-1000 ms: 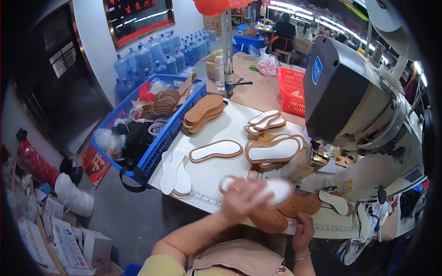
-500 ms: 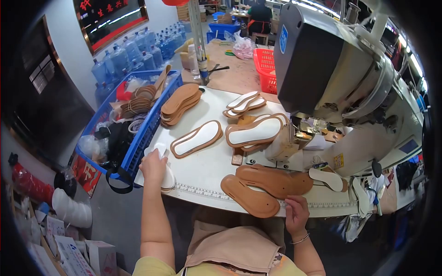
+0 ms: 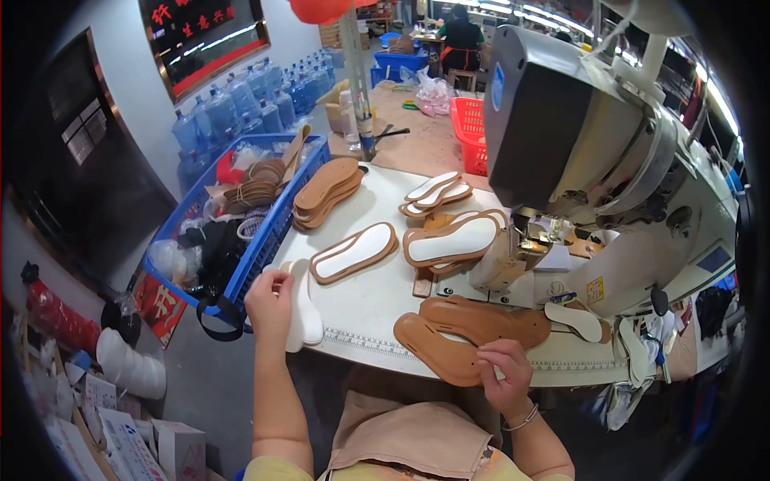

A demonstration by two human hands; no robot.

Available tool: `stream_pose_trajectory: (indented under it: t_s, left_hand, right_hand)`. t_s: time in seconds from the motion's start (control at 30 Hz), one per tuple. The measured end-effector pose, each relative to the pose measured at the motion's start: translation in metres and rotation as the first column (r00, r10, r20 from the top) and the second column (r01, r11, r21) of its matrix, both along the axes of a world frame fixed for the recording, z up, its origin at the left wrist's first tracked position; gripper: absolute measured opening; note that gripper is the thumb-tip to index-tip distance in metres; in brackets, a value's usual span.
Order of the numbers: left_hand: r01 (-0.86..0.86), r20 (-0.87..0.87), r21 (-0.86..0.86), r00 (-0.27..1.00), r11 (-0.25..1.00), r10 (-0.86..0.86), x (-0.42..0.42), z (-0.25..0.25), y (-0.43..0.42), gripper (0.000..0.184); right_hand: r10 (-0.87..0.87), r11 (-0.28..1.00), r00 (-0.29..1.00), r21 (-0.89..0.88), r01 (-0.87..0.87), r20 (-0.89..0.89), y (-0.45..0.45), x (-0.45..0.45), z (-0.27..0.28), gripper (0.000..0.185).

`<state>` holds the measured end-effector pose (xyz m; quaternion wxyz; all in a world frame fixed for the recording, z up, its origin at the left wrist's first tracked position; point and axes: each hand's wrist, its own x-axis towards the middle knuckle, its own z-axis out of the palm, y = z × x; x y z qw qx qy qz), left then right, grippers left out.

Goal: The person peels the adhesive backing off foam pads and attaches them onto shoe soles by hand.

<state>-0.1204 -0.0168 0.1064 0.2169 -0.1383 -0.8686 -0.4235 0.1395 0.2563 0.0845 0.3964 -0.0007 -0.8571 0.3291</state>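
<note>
My left hand (image 3: 270,309) is at the table's left edge, its fingers pinched on a white insole pad (image 3: 303,313) that stretches beside the hand. Part of another white piece shows under the pad. At the front edge, my right hand (image 3: 505,375) has curled fingers and thumb at the rim of a brown insole (image 3: 437,349). A second brown insole (image 3: 481,321) lies partly beneath that one. Farther in rests a brown insole with a white pad (image 3: 353,252) on top. More padded insoles (image 3: 453,240) are piled beside the sewing machine (image 3: 553,160).
A stack of brown insoles (image 3: 327,192) stands at the back left. Beside the table is a blue basket (image 3: 277,240) filled with bundles and bags. A printed ruler (image 3: 361,341) runs along the front edge. Behind sits a red basket (image 3: 468,132); a person (image 3: 460,44) is farther off.
My left hand has drawn the white pad up, so more of its length shows. My right hand has moved left to the brown insole's rim. The whole view has shifted slightly.
</note>
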Motion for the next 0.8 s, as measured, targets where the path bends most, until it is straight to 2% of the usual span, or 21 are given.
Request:
stream_pose_trajectory:
  t_s: [0.03, 0.07, 0.1, 0.13, 0.17, 0.2, 0.23, 0.27, 0.3, 0.33, 0.4, 0.43, 0.5, 0.53, 0.57, 0.63, 0.67, 0.8]
  left_hand:
    - [0.08, -0.024, 0.114, 0.997, 0.99, -0.078, 0.016, 0.013, 0.01, 0.007]
    - [0.112, 0.064, 0.218, 0.99, 0.97, -0.128, 0.041, 0.029, 0.025, 0.005]
    - [0.222, 0.059, 0.342, 0.965, 0.913, -0.257, 0.056, 0.021, 0.034, 0.006]
    - [0.341, 0.074, 0.5, 0.899, 0.796, -0.431, 0.078, 0.02, 0.047, 0.008]
    - [0.449, 0.066, 0.588, 0.802, 0.672, -0.594, 0.095, 0.009, 0.059, 0.01]
    - [0.541, 0.071, 0.512, 0.748, 0.667, -0.66, 0.115, 0.006, 0.07, 0.013]
    - [0.595, 0.084, 0.532, 0.671, 0.602, -0.737, 0.13, -0.004, 0.08, 0.013]
    - [0.591, 0.1, 0.623, 0.589, 0.512, -0.802, 0.145, -0.011, 0.089, 0.017]
    - [0.543, 0.155, 0.71, 0.5, 0.448, -0.852, 0.154, -0.016, 0.091, 0.018]
    - [0.475, 0.198, 0.787, 0.409, 0.393, -0.891, 0.158, -0.019, 0.093, 0.019]
    - [0.424, 0.216, 0.853, 0.244, 0.304, -0.946, 0.15, -0.013, 0.088, 0.02]
    - [0.41, 0.299, 0.857, 0.097, 0.312, -0.949, 0.142, 0.004, 0.085, 0.018]
    - [0.42, 0.409, 0.853, -0.168, 0.311, -0.897, 0.127, 0.008, 0.084, 0.018]
    - [0.384, 0.42, 0.869, -0.239, 0.312, -0.876, 0.127, 0.015, 0.087, 0.016]
    - [0.378, 0.417, 0.871, -0.23, 0.314, -0.879, 0.128, 0.012, 0.088, 0.016]
    - [0.28, 0.335, 0.929, -0.359, 0.242, -0.871, 0.131, 0.006, 0.094, 0.015]
    - [0.22, 0.345, 0.934, -0.358, 0.28, -0.868, 0.135, 0.009, 0.096, 0.014]
    - [0.242, 0.325, 0.937, -0.335, 0.253, -0.884, 0.142, -0.005, 0.098, 0.013]
  right_hand:
    - [0.044, 0.995, 0.999, -0.086, -0.042, 0.028, -0.004, 0.001, 0.001, 0.012]
    - [0.09, 0.987, 0.996, -0.137, -0.085, 0.029, -0.007, -0.002, 0.002, 0.013]
    - [0.105, 0.977, 0.994, -0.189, -0.098, 0.03, -0.015, -0.007, 0.015, 0.013]
    - [0.116, 0.965, 0.993, -0.239, -0.106, 0.028, -0.025, -0.014, 0.028, 0.013]
    - [0.154, 0.894, 0.988, -0.426, -0.138, 0.002, -0.034, -0.023, 0.033, 0.014]
    - [0.183, 0.785, 0.982, -0.595, -0.171, -0.041, -0.041, -0.03, 0.036, 0.015]
    - [0.244, 0.724, 0.97, -0.669, -0.167, 0.021, -0.043, -0.032, 0.038, 0.015]
    - [0.311, 0.653, 0.948, -0.741, -0.157, 0.072, -0.042, -0.032, 0.04, 0.015]
    - [0.353, 0.686, 0.911, -0.721, -0.096, 0.215, -0.036, -0.029, 0.048, 0.014]
    - [0.342, 0.687, 0.915, -0.722, -0.089, 0.213, -0.03, -0.027, 0.049, 0.014]
    - [0.504, 0.513, 0.844, -0.849, -0.124, 0.181, -0.02, -0.023, 0.048, 0.013]
    - [0.548, 0.361, 0.833, -0.919, -0.155, 0.074, -0.017, -0.021, 0.048, 0.021]
    - [0.594, 0.341, 0.803, -0.921, -0.191, 0.053, -0.01, -0.016, 0.047, 0.028]
    - [0.626, 0.32, 0.78, -0.918, -0.233, 0.021, -0.008, -0.015, 0.047, 0.036]
    - [0.661, 0.274, 0.75, -0.937, -0.215, 0.021, -0.008, -0.014, 0.048, 0.049]
    - [0.678, 0.26, 0.735, -0.938, -0.23, 0.007, -0.008, -0.013, 0.048, 0.052]
    - [0.686, 0.245, 0.728, -0.938, -0.245, -0.01, -0.007, -0.011, 0.048, 0.055]
    - [0.717, 0.194, 0.692, -0.929, -0.317, -0.087, -0.002, -0.01, 0.031, 0.055]
